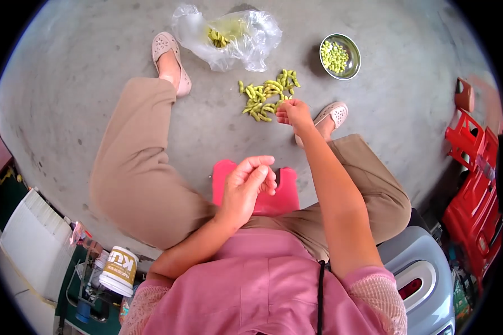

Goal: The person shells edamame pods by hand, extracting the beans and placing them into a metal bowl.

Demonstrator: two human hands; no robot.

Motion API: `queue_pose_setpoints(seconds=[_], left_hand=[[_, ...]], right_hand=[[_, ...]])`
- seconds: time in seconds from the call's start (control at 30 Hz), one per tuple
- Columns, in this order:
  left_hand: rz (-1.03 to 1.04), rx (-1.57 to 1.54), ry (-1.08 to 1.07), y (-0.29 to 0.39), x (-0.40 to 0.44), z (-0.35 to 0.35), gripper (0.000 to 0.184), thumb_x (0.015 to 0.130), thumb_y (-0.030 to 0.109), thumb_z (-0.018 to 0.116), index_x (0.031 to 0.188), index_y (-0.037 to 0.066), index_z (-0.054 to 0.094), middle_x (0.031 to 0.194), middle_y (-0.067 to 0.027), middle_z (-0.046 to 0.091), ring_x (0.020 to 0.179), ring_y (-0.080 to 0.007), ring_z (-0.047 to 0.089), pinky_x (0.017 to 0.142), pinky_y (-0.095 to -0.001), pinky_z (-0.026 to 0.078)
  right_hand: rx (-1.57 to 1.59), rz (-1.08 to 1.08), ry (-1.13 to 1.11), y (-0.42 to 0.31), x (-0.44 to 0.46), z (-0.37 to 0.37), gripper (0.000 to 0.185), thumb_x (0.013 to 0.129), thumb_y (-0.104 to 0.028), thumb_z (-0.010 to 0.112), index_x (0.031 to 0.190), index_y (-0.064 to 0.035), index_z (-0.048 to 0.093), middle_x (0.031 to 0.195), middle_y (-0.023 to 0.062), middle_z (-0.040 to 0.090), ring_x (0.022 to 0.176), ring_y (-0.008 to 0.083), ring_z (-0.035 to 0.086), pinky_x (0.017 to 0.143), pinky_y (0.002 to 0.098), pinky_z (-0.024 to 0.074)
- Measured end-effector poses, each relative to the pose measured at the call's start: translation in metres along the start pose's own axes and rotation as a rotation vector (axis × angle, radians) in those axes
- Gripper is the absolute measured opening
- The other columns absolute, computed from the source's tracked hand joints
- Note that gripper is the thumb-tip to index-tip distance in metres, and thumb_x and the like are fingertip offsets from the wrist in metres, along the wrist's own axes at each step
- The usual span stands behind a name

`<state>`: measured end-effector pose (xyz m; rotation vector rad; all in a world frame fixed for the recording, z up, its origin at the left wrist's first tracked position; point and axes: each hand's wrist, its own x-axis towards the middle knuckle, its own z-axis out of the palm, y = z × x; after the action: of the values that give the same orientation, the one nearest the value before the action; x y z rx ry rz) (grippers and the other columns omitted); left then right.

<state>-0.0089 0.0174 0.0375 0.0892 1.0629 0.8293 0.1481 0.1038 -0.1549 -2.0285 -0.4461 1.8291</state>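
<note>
Green soybean pods point(257, 100) lie in a loose pile on the concrete floor. My right hand point(294, 114) reaches down to the pile's near right edge with its fingers curled together. Whatever may be in those fingertips is hidden. Above the pink stool point(224, 176), between my knees, my left hand point(248, 187) is raised with curled fingers and the thumb close to the index finger. Anything inside it is too small or covered to make out. Shelled beans point(334, 57) sit in a round metal bowl point(355, 67) beyond my right foot.
A clear plastic bag point(262, 39) with more pods lies past the pile. My shoes flank the pile on both sides. Red plastic stools point(469, 139) stand at the right, a grey-blue machine point(430, 268) beside my right hip, and a white bucket point(119, 271) at lower left.
</note>
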Motion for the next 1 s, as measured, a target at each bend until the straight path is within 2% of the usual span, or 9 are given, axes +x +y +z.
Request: queue_pose_setpoints(seconds=[0.07,0.2,0.3,0.37,0.5,0.6,0.67,0.87,1.0], left_hand=[[-0.002,-0.055,0.034,-0.002,-0.001,-0.001,0.019,0.086,0.011,0.042,0.101,0.002,0.048,0.077,-0.0058,0.052,0.067,-0.0131,0.05,0.059,-0.0255,0.042],[0.032,-0.081,0.06,-0.009,0.0,-0.005,0.02,0.086,0.016,0.044,0.097,0.0,0.05,0.078,-0.0051,0.053,0.067,-0.012,0.051,0.059,-0.0242,0.042],[-0.008,-0.037,-0.075,-0.011,-0.004,-0.006,0.021,0.085,0.019,0.047,0.093,0.001,0.053,0.077,-0.004,0.053,0.066,-0.0108,0.05,0.058,-0.023,0.041],[-0.051,-0.007,-0.17,-0.012,-0.007,-0.005,0.021,0.084,0.02,0.048,0.09,0.002,0.054,0.075,-0.0035,0.053,0.065,-0.0105,0.049,0.057,-0.0227,0.041],[-0.001,0.188,-0.276,-0.024,-0.014,-0.006,0.017,0.083,0.019,0.05,0.082,0.003,0.056,0.07,-0.0019,0.053,0.063,-0.0092,0.048,0.056,-0.0215,0.039],[0.084,0.308,-0.236,-0.028,-0.015,-0.006,0.013,0.082,0.016,0.051,0.078,0.004,0.056,0.067,-0.0004,0.052,0.059,-0.0072,0.047,0.052,-0.0198,0.038],[0.197,0.668,-0.119,-0.027,-0.016,-0.004,0.015,0.079,0.017,0.053,0.072,0.004,0.055,0.06,0.0025,0.049,0.053,-0.0046,0.042,0.047,-0.02,0.036],[0.422,1.167,-0.036,-0.032,-0.011,-0.011,0.022,0.076,0.022,0.056,0.065,0.002,0.053,0.053,0.0059,0.042,0.05,-0.0024,0.034,0.043,-0.0204,0.03],[0.341,0.951,-0.107,-0.034,-0.004,-0.019,0.022,0.076,0.023,0.057,0.068,0.002,0.054,0.056,0.0043,0.045,0.05,-0.0029,0.038,0.044,-0.0192,0.032]], right_hand=[[0.267,-0.008,-0.102,-0.013,-0.038,-0.005,0.007,0.072,-0.004,0.054,0.076,-0.0017,0.048,0.068,0.0062,0.054,0.059,0.014,0.055,0.05,0.0263,0.0478],[0.303,-0.216,-0.158,-0.035,-0.137,0.002,0.009,0.073,-0.005,0.055,0.079,-0.0012,0.05,0.07,0.0049,0.054,0.061,0.0126,0.054,0.054,0.0246,0.047],[0.013,-0.58,-0.024,-0.023,-0.202,0.002,0.012,0.072,-0.005,0.058,0.082,-0.0023,0.053,0.073,0.0049,0.056,0.063,0.0143,0.055,0.056,0.0243,0.0457],[-0.424,-1.114,0.147,-0.011,-0.226,-0.004,0.016,0.07,-0.003,0.06,0.086,-0.005,0.056,0.078,0.0055,0.056,0.069,0.0171,0.055,0.058,0.0255,0.0456],[-0.39,-1.197,0.171,0.013,-0.24,-0.011,0.019,0.07,-0.001,0.059,0.088,-0.006,0.058,0.085,0.007,0.055,0.072,0.0193,0.055,0.061,0.0275,0.0462],[-0.294,-1.174,0.111,0.022,-0.241,-0.013,0.016,0.073,-0.003,0.057,0.089,-0.0058,0.058,0.086,0.0085,0.055,0.07,0.018,0.055,0.061,0.0265,0.0458],[-0.245,-1.117,0.083,0.026,-0.231,-0.014,0.015,0.075,-0.007,0.056,0.09,-0.0032,0.058,0.083,0.0079,0.054,0.067,0.0143,0.055,0.06,0.0246,0.0451],[-0.018,-0.475,-0.29,0.022,-0.204,-0.022,0.018,0.074,-0.016,0.06,0.085,-0.002,0.059,0.067,-0.002,0.055,0.056,0.0044,0.046,0.047,0.0178,0.0373],[0.149,-0.404,-0.406,0.022,-0.201,-0.023,0.015,0.073,-0.017,0.062,0.08,-0.005,0.058,0.064,-0.0028,0.053,0.052,0.0039,0.044,0.043,0.0177,0.0347]])
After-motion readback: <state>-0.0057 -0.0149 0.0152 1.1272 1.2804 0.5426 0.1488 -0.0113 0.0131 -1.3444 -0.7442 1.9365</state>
